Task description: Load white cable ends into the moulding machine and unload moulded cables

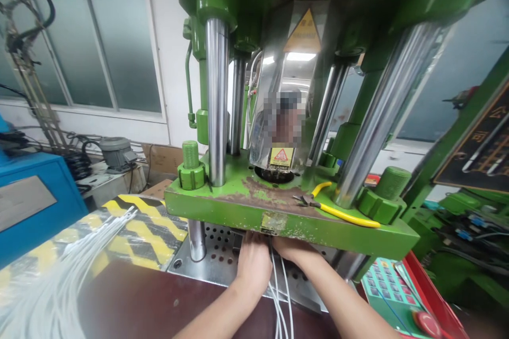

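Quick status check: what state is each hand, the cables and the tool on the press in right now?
left hand: under the green plate, fingers hidden
right hand: under the green plate, fingers hidden
white cables: running between the hands, ends hidden
cable bundle: lying loose at left
yellow pliers: lying on green plate, untouched

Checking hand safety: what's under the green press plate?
Both hands, left hand and right hand, reach under the green plate with white wires. Fingertips are hidden.

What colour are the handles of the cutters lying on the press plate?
Yellow; the cutters show best in the head view.
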`<control>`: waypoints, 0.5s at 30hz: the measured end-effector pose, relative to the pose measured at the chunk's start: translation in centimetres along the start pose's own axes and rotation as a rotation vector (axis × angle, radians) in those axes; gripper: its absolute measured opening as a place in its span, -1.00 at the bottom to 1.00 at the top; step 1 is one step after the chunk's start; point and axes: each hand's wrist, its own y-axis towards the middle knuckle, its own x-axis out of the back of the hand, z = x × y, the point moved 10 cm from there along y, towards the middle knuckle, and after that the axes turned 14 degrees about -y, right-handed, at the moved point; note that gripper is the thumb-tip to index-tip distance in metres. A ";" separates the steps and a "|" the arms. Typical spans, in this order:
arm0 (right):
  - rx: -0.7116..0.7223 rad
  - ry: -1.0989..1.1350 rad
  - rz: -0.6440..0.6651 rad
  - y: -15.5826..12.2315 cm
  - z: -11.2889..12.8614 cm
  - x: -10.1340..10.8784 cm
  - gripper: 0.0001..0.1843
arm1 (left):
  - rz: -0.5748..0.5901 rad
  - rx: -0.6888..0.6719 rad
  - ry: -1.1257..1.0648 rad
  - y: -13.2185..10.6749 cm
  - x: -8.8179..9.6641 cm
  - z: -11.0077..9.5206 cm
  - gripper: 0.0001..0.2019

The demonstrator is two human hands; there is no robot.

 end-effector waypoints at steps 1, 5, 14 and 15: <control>0.004 -0.001 0.001 0.0 -0.1 0.0 -0.67 | 0.000 -0.005 0.003 0.0 0.1 -0.2 -0.60; 0.009 0.000 -0.010 -0.2 -1.2 0.2 -0.66 | 0.028 -0.036 -0.001 -0.1 -0.2 -1.8 -0.69; -0.010 0.009 -0.043 -0.4 -3.1 0.2 -0.62 | 0.046 -0.024 -0.044 -0.1 -2.0 -2.2 -0.59; -0.015 0.011 -0.045 -0.3 -3.1 0.3 -0.61 | 0.043 -0.019 -0.047 -0.1 -2.0 -2.1 -0.58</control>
